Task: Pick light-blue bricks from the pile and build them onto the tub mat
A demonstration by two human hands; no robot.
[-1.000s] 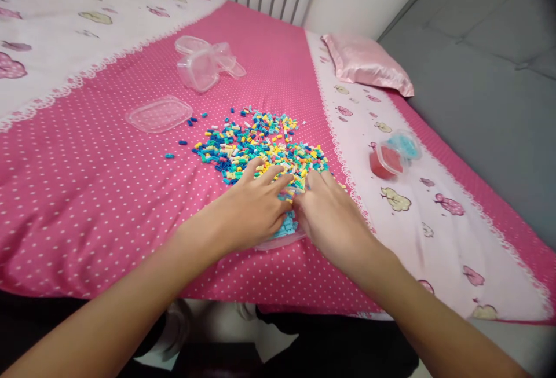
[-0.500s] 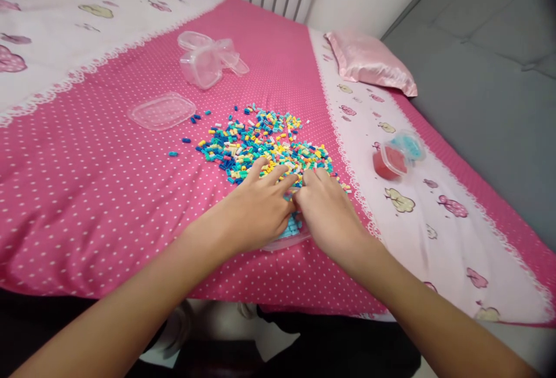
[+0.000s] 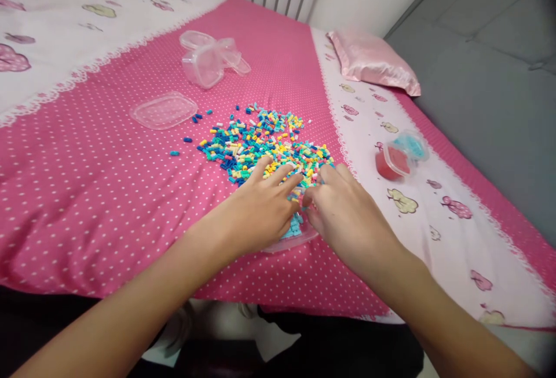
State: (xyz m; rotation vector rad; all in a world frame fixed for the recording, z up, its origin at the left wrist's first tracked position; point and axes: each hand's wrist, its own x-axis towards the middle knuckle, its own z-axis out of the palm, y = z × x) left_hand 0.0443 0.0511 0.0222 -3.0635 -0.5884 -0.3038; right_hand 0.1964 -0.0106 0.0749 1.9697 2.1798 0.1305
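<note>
A heap of small building bricks (image 3: 247,140) in blue, teal, yellow, white and red lies on the pink dotted bedsheet. Over its near edge my left hand (image 3: 269,201) rests with fingers spread. My right hand (image 3: 341,201) is at the heap's near right side, thumb and fingers bent together; whatever is between the fingertips is too small or hidden to name. Below and between the hands is a clear plastic lid or tray (image 3: 289,243), partly covered by them, with light blue bricks (image 3: 295,227) on it.
A clear lid (image 3: 164,110) lies left of the heap, and clear empty containers (image 3: 208,65) stand behind it. To the right are a tub of red pieces (image 3: 391,162) and a tub of light blue pieces (image 3: 412,145). A pink pillow (image 3: 376,65) rests by the grey headboard (image 3: 478,77).
My right hand has shifted right, away from the left hand, opening a gap that shows more of the lid or tray. The left hand has stayed nearly in place.
</note>
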